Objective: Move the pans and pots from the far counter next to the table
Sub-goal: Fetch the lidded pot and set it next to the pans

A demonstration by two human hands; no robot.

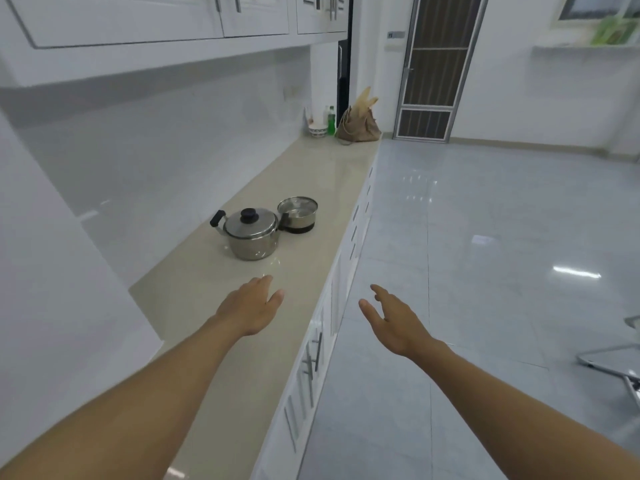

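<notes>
A lidded steel pot (252,235) with a black knob and a black side handle stands on the long beige counter (311,174). Just behind it to the right sits a smaller steel pot (298,215) with a glass lid. My left hand (251,306) hovers over the counter a short way in front of the lidded pot, fingers apart, holding nothing. My right hand (393,318) is stretched out past the counter's edge, above the floor, also open and empty.
At the counter's far end stand a brown bag (358,124), a bowl (317,129) and a green bottle (331,121). White wall cupboards (138,19) hang overhead. Drawers with metal handles (313,355) line the counter front. A metal-framed table edge (620,362) shows at right on the glossy tiled floor.
</notes>
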